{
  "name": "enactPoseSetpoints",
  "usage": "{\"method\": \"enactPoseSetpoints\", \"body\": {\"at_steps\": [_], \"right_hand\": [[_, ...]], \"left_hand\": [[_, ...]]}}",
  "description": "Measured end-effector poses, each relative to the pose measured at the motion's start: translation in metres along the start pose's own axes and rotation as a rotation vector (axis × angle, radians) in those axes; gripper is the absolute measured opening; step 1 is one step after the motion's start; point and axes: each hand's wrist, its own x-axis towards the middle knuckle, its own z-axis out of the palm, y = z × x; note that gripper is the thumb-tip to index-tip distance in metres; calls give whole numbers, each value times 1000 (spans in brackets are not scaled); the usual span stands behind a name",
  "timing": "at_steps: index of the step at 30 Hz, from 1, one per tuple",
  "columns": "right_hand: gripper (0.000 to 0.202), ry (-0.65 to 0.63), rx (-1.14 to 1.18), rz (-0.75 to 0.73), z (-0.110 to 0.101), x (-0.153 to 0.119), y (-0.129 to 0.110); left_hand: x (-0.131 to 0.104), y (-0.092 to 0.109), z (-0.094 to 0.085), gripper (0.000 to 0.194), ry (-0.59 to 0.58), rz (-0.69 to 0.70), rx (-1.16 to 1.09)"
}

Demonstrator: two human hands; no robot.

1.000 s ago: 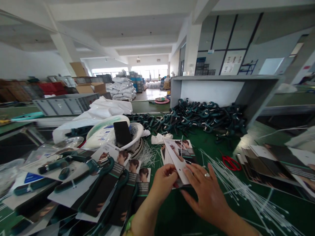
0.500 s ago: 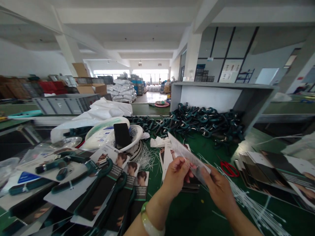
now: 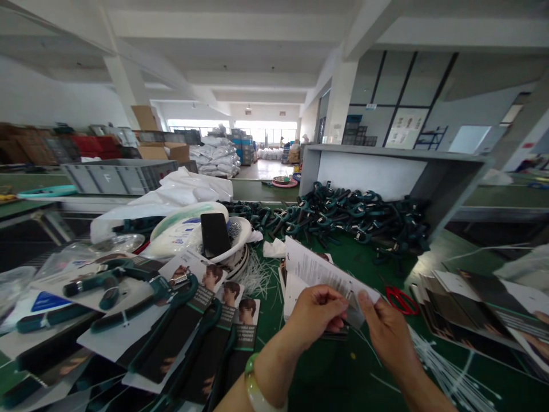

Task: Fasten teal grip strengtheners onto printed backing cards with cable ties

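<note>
My right hand [image 3: 388,335] grips a printed backing card [image 3: 317,266] by its lower right end, thumb on the near face. The card is tilted, with its white text side toward me and small holes along it. In front of that face, my left hand [image 3: 319,315] has its thumb and curled fingers pinched together. Whatever may be between those fingertips is too small to make out. Beneath the held card lies a pile of similar cards [image 3: 291,292], partly hidden by my hands. White cable ties [image 3: 450,366] lie in a bundle by my right forearm, beside red-handled scissors [image 3: 401,300].
Dark green spring hand grips [image 3: 360,212] spill from a tipped grey crate [image 3: 454,194]. Grips tied to cards [image 3: 171,320] are heaped at left. A black phone [image 3: 215,234] rests by a white bowl [image 3: 240,237]. More cards [image 3: 480,309] are stacked at right.
The card has turned so more of its printed face shows. My left hand has shifted slightly right and down, its fingertips now away from the card's upper edge. My right hand keeps its hold.
</note>
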Motion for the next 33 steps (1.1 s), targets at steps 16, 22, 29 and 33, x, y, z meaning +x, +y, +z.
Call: {"method": "enactPoseSetpoints", "body": {"at_steps": [16, 22, 29, 33], "right_hand": [[30, -23, -344, -520, 10, -15, -1], [34, -39, -561, -718, 23, -24, 4], [40, -125, -749, -747, 44, -29, 12], [39, -169, -770, -724, 50, -26, 11]], "left_hand": [[-14, 3, 3, 38, 225, 177, -70], [-39, 2, -15, 36, 350, 248, 106], [-42, 11, -56, 17, 295, 164, 760], [-35, 10, -64, 11, 342, 193, 914]]}}
